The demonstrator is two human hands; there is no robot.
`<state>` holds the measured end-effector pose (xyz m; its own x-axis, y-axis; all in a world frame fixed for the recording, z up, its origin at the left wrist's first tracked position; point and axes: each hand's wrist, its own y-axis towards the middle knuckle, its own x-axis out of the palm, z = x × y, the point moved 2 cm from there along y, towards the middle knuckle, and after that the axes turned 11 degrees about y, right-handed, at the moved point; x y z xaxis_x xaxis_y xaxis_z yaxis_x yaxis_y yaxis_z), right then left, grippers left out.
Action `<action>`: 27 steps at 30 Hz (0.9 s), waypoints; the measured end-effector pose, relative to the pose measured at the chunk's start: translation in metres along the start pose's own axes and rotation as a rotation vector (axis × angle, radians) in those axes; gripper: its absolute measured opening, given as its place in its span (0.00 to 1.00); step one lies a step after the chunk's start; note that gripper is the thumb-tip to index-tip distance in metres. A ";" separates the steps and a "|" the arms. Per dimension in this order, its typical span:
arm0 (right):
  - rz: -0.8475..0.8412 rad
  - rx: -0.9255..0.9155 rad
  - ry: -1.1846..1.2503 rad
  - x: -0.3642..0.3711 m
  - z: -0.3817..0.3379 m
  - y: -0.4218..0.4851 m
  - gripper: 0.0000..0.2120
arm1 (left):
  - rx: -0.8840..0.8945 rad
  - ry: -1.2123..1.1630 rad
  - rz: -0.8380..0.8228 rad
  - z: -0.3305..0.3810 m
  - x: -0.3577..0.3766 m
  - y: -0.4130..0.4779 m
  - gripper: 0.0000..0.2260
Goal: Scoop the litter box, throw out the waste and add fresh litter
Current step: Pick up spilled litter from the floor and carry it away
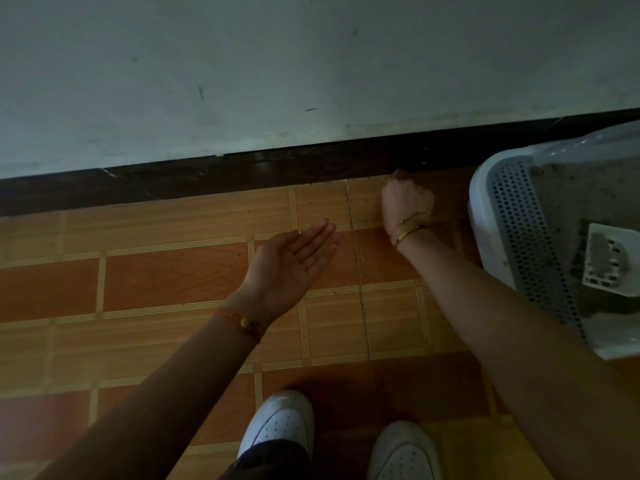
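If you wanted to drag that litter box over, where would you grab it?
Likely the white rim of the litter box, from its left side, fingers hooked over. The rim juts out like a lip there, and that side faces open floor.

The floor [166, 282] under you is orange and tan wood-pattern tile, meeting a dark skirting board [242, 168]. On it, the litter box [483, 216] sits at your right. Your white shoes [280, 424] stand nearest you, and loose grains [358, 271] dot the central grout line.
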<state>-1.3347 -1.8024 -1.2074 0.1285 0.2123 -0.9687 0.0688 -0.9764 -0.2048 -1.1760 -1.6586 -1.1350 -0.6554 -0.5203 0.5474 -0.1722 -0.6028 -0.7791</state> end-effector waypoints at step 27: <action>0.085 -0.404 -0.233 0.024 0.030 -0.112 0.11 | 0.051 0.057 0.066 -0.009 0.002 0.001 0.18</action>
<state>-1.3690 -1.6890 -1.2121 -0.0721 0.0724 -0.9948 0.4532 -0.8861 -0.0974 -1.1844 -1.6545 -1.1376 -0.7050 -0.5254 0.4764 -0.0911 -0.5990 -0.7955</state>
